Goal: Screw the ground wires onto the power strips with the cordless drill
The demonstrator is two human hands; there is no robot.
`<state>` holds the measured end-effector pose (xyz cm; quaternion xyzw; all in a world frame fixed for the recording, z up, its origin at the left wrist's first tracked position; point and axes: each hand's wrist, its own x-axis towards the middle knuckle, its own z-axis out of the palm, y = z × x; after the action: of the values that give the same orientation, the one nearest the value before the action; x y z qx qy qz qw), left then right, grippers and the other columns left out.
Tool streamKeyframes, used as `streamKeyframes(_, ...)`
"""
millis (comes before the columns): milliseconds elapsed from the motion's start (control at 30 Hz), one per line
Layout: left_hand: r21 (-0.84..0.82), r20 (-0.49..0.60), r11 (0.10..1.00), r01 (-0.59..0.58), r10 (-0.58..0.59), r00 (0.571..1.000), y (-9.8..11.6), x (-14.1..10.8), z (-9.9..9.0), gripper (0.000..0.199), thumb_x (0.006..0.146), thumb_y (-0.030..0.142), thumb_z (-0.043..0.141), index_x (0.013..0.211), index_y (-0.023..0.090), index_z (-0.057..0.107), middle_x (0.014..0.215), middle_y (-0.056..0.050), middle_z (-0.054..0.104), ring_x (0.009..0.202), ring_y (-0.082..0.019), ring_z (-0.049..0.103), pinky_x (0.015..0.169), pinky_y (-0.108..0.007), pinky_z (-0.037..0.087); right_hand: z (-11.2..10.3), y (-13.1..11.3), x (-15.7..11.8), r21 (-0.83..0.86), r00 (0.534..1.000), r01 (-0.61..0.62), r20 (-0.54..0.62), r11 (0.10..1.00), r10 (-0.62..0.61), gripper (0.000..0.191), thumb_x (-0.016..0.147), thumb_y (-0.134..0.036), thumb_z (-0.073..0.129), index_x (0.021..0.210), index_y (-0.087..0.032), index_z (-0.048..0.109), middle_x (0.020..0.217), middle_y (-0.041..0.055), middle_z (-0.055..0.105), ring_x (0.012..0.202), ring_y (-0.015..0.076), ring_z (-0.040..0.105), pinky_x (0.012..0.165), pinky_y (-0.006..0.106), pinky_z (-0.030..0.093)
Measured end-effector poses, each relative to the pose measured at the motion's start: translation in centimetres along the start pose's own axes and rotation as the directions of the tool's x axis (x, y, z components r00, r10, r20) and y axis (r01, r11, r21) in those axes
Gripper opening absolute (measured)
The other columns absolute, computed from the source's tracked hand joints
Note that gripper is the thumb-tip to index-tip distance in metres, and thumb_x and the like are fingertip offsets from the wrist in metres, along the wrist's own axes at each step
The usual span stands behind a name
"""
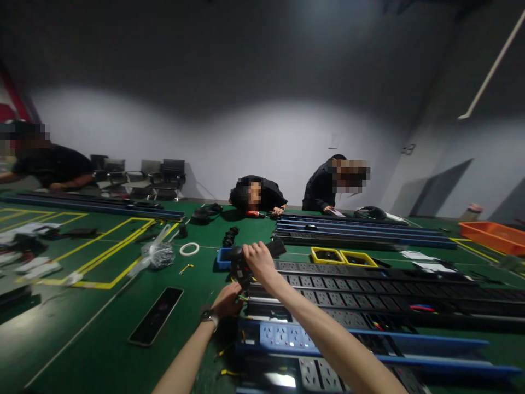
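My right hand [259, 261] is wrapped round a black handheld power tool [239, 262], which stands over the left ends of the socket strips. Just below it, my left hand [228, 300], with a watch on the wrist, is at the end of one strip beside thin coloured wires; its fingertips are partly hidden and what they hold is too small to tell. Rows of black socket strips [340, 299] run off to the right. Nearer to me lies a blue strip [287, 335] with light sockets.
A phone [156, 316], a plastic bag [158, 254] and a white ring [189, 249] lie left on the green table. Yellow trays [359, 259] and a blue bin [223, 259] stand beyond the strips. An orange crate [492, 236] is far right. Three people work across the table.
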<state>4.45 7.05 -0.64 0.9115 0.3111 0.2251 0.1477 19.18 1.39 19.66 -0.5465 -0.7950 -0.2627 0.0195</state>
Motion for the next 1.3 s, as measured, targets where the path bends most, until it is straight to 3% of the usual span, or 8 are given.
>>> streamKeyframes(167,0.072,0.015,0.997,0.009,-0.01,1.0,0.6,0.2,-0.8,0.031,0.079,0.019,0.051,0.107,0.017,0.064,0.109,-0.012,0.071,0.105,-0.024,0.066,0.095,-0.035,0.054,-0.3,0.1,-0.2,0.0,1.0,-0.021,-0.022,1.0,0.021,0.024,0.087,-0.003,0.052,0.11,-0.01,0.055,0.097,0.0131,0.066,0.091,0.0238,0.061,0.081,0.037,0.04)
streamKeyframes(300,0.145,0.048,0.989,-0.001,-0.006,0.999,1.0,0.7,-1.7,0.029,0.08,0.021,0.055,0.108,0.017,0.063,0.113,-0.01,0.07,0.103,-0.02,0.066,0.093,-0.029,0.054,-0.5,0.1,0.1,0.001,0.999,-0.015,-0.052,1.0,0.015,0.028,0.086,-0.001,0.054,0.112,-0.009,0.055,0.098,0.013,0.066,0.092,0.0243,0.061,0.08,0.037,0.038)
streamKeyframes(467,0.224,0.066,0.97,0.093,-0.11,0.992,1.8,0.4,-2.5,0.021,0.083,0.021,0.056,0.102,0.016,0.062,0.104,-0.011,0.071,0.097,-0.018,0.065,0.086,-0.025,0.051,-0.7,0.1,0.4,-0.011,0.998,0.002,-0.056,1.0,-0.003,0.029,0.085,0.002,0.051,0.112,-0.008,0.055,0.096,0.0124,0.066,0.091,0.0237,0.061,0.08,0.037,0.035)
streamKeyframes(667,0.267,0.059,0.947,0.177,-0.199,0.978,1.6,-0.1,-2.1,0.02,0.085,0.023,0.055,0.101,0.014,0.062,0.102,-0.011,0.069,0.095,-0.019,0.064,0.086,-0.028,0.051,-1.0,0.5,0.0,-0.033,0.998,-0.004,-0.058,0.999,0.002,0.021,0.09,-0.001,0.046,0.108,-0.009,0.055,0.093,0.0127,0.066,0.088,0.025,0.06,0.077,0.036,0.031)
streamKeyframes(833,0.282,0.019,0.94,0.191,-0.205,0.979,1.7,-0.4,-1.6,0.019,0.083,0.022,0.057,0.1,0.014,0.061,0.096,-0.01,0.068,0.089,-0.019,0.065,0.082,-0.03,0.051,-0.9,0.6,-1.1,-0.065,0.995,-0.058,-0.083,0.996,0.053,0.017,0.09,-0.003,0.044,0.099,-0.012,0.055,0.086,0.0109,0.066,0.085,0.0239,0.059,0.075,0.035,0.028)
streamKeyframes(1000,0.278,-0.005,0.941,0.192,-0.199,0.98,1.4,-0.6,-1.3,0.021,0.084,0.019,0.055,0.104,0.015,0.061,0.097,-0.01,0.068,0.091,-0.021,0.064,0.081,-0.031,0.049,-0.5,0.9,-1.8,-0.096,0.991,-0.11,-0.085,0.989,0.102,0.02,0.085,-0.006,0.052,0.105,-0.01,0.055,0.086,0.011,0.066,0.084,0.0228,0.056,0.075,0.034,0.026)
streamKeyframes(1300,0.287,0.01,0.937,0.197,-0.209,0.978,1.0,-0.4,-1.1,0.022,0.086,0.022,0.054,0.105,0.016,0.061,0.097,-0.008,0.068,0.089,-0.019,0.063,0.078,-0.029,0.046,-0.5,0.9,-4.5,-0.099,0.981,-0.145,-0.142,0.984,0.13,0.021,0.089,-0.009,0.049,0.108,-0.009,0.056,0.079,0.0094,0.064,0.08,0.022,0.053,0.076,0.035,0.027)
